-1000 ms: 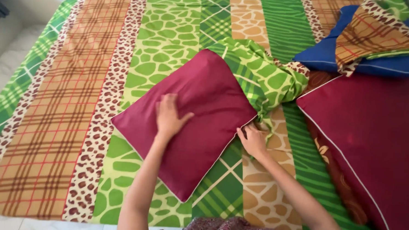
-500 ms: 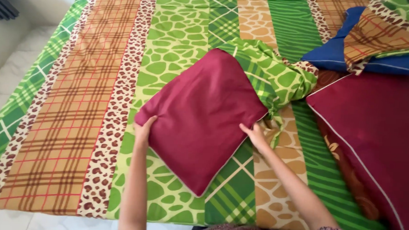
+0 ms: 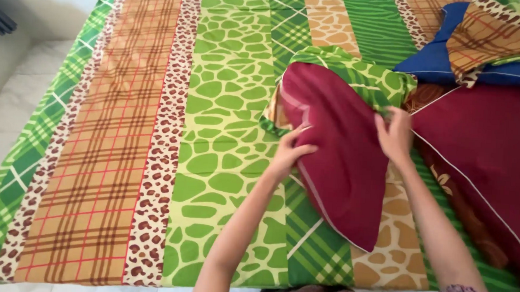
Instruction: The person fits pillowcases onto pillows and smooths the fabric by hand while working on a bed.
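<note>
A maroon pillow [image 3: 341,161] lies tilted on the bed, its far end inside a green patterned pillowcase [image 3: 357,71]. My left hand [image 3: 292,153] presses the pillow's left edge, right by the open hem of the case. My right hand [image 3: 396,134] grips the case's edge at the pillow's upper right side. The far corner of the pillow is hidden inside the case.
A patterned bedsheet [image 3: 155,130] in green, tan and leopard stripes covers the bed. A larger maroon pillow [image 3: 488,144] lies at the right. A blue pillow [image 3: 445,63] with a plaid cloth [image 3: 492,39] on it sits at the back right. Pale floor [image 3: 17,88] shows at left.
The pillow has been turned and pushed further into the green case. My left hand moved from the pillow's lower left corner to the case's hem; my right hand rose to the case's edge.
</note>
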